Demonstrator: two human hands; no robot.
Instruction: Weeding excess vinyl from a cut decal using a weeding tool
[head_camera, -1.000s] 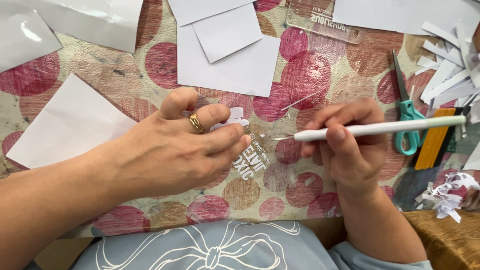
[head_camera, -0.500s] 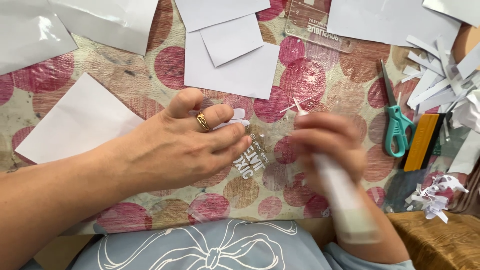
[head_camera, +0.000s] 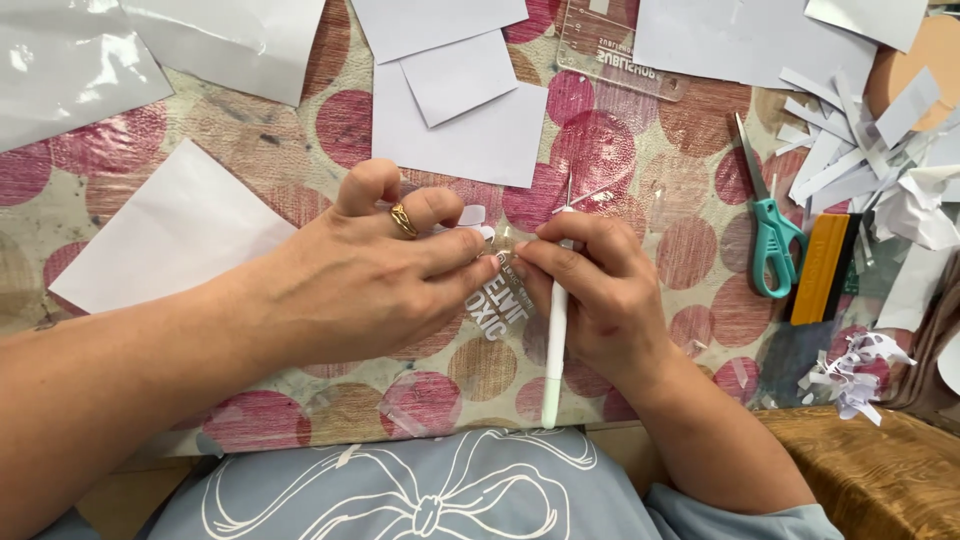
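Dotted pink tablecloth (head_camera: 300, 130) under us: our left hand (head_camera: 370, 275) pins a small clear sticker sheet (head_camera: 497, 295) at centre, our right hand (head_camera: 600, 290) closed around a white craft tool (head_camera: 553, 370), teal scissors (head_camera: 772, 235) at 3 o'clock.

We see a desk (head_camera: 640, 170) covered by a cloth of beige printed with large pink and brown dots, worn and stained in places. At its near right corner sits a golden-brown woven surface (head_camera: 880, 460). Soft, even light falls everywhere.
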